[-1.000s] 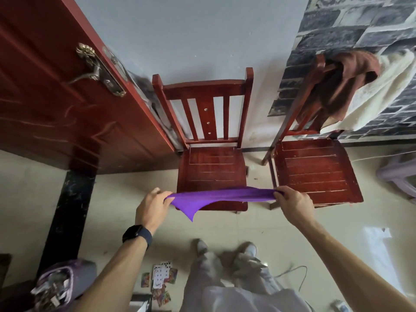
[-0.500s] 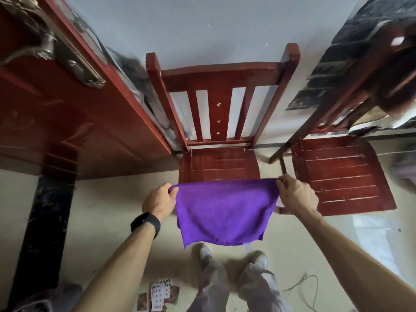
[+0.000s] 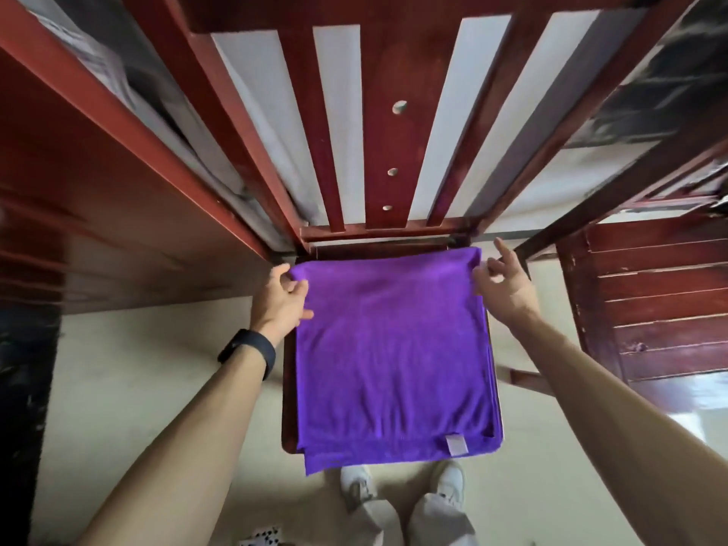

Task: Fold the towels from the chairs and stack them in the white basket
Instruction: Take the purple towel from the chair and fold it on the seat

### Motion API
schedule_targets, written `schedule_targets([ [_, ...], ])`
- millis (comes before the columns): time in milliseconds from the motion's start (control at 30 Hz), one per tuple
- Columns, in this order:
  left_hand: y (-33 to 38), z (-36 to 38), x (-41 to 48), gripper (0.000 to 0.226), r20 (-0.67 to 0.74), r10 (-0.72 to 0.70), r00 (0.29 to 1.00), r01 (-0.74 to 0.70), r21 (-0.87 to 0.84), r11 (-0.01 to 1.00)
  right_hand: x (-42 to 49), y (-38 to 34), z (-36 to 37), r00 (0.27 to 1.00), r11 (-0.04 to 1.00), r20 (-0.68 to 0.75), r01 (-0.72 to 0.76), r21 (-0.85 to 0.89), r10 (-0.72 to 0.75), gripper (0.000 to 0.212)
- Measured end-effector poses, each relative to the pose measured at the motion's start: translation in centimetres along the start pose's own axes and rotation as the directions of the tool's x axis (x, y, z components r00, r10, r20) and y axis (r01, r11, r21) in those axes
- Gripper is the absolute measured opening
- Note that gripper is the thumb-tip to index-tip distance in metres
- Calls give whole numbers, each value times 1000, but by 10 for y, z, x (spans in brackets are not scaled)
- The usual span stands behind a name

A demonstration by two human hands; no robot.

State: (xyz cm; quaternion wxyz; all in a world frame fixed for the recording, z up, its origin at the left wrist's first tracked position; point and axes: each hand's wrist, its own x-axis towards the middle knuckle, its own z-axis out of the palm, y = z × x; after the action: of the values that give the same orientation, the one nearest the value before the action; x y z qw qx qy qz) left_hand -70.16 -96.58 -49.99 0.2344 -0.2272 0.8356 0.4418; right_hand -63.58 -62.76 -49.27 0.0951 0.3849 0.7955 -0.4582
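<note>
Status: early. One towel (image 3: 394, 348) is in work, purple, lying flat on the chair (image 3: 390, 151) seat at centre frame. It covers nearly the whole seat, and its near edge hangs a bit over the front, above the shoes (image 3: 358, 486). Stacked edges show along the bottom and right side, so I read it as doubled at least once. The white tag (image 3: 456, 445) sits lower right, face up.

Left to do, my estimate: at least one more fold to get it compact, then carry it to the basket. The basket is not in frame, so there's no count of what's stacked. I can't make out any other towels; the upper right corner is blurred and dark, might be cloth, can't say. The second chair (image 3: 650, 301) at the right edge shows only its slatted seat.

Hands are both at the towel's far corners, next to the backrest:
- left hand (image 3: 281, 299): fingers curled round the upper-left corner, thumb on the towel's left edge lower down. It grips the cloth. Black wristband (image 3: 248, 352) on that wrist.
- right hand (image 3: 504, 289): at the upper-right corner. Index straight and pointing up frame, other fingers loosely bent, thumb against the towel edge. I cannot tell whether it pinches the cloth or only touches it.

The door (image 3: 98, 210) fills the left of frame, and cards (image 3: 264, 537) lie on the floor at the bottom edge.
</note>
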Motion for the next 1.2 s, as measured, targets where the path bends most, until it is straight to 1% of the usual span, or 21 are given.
schedule_targets([
  [33,-11,1,-5,48,-5,-12,1000,12,74,997,-6,7,-2,999,1000,27,-25,-3,25,68],
  [67,-24,1,-14,50,-15,-16,1000,18,157,987,-16,18,-4,995,997,73,-68,22,66,75],
  [100,-38,2,-27,49,-31,-24,999,30,226,974,-31,30,-6,988,993,107,-115,13,113,77],
  [133,-52,4,-43,44,-52,-43,998,56,264,963,-48,44,-7,980,986,109,-161,-35,164,73],
  [167,-67,7,-59,37,-79,-81,994,100,280,955,-67,57,-8,973,970,88,-201,-133,214,66],
  [233,-95,15,-95,28,-135,-177,975,209,281,937,-105,89,-6,961,929,21,-261,-263,276,50],
  [333,-131,26,-139,33,-146,-333,932,362,293,885,-149,135,2,939,885,48,-304,-352,341,36],
  [400,-148,33,-153,32,-125,-383,915,403,289,869,-163,157,6,926,869,68,-322,-375,372,30],
  [467,-158,39,-159,28,-116,-384,916,401,260,878,-166,165,9,929,878,53,-325,-351,366,26],
  [600,-166,38,-163,20,-151,-349,925,373,188,908,-158,164,9,924,892,25,-362,-270,382,25],
  [700,-170,31,-160,12,-114,-371,922,382,101,919,-153,167,8,930,899,35,-344,-273,366,26],
  [767,-178,25,-157,15,-68,-440,895,442,10,897,-153,169,7,925,887,17,-359,-291,380,29],
  [833,-180,20,-158,17,-28,-522,853,518,-80,852,-155,173,7,916,876,-1,-384,-293,402,35],
  [900,-170,20,-166,10,52,-578,814,578,-166,799,-157,178,7,901,865,8,-415,-283,435,37],
  [933,-166,20,-171,12,90,-603,793,608,-186,772,-158,182,8,891,859,21,-431,-277,454,36],
  [1000,-169,25,-176,18,149,-628,764,646,-181,742,-159,192,8,864,848,55,-477,-232,501,25],
  [1067,-175,28,-179,9,186,-583,791,611,-171,773,-160,199,9,857,852,52,-500,-154,513,8],
  [1100,-182,30,-177,3,173,-566,806,590,-161,791,-159,203,11,862,858,44,-495,-134,504,6],
  [1133,-191,32,-174,3,160,-564,811,584,-146,799,-159,205,12,866,863,44,-491,-115,498,5],
  [1200,-210,36,-164,15,192,-561,805,589,-144,795,-158,205,14,867,867,47,-491,-87,496,13],
])
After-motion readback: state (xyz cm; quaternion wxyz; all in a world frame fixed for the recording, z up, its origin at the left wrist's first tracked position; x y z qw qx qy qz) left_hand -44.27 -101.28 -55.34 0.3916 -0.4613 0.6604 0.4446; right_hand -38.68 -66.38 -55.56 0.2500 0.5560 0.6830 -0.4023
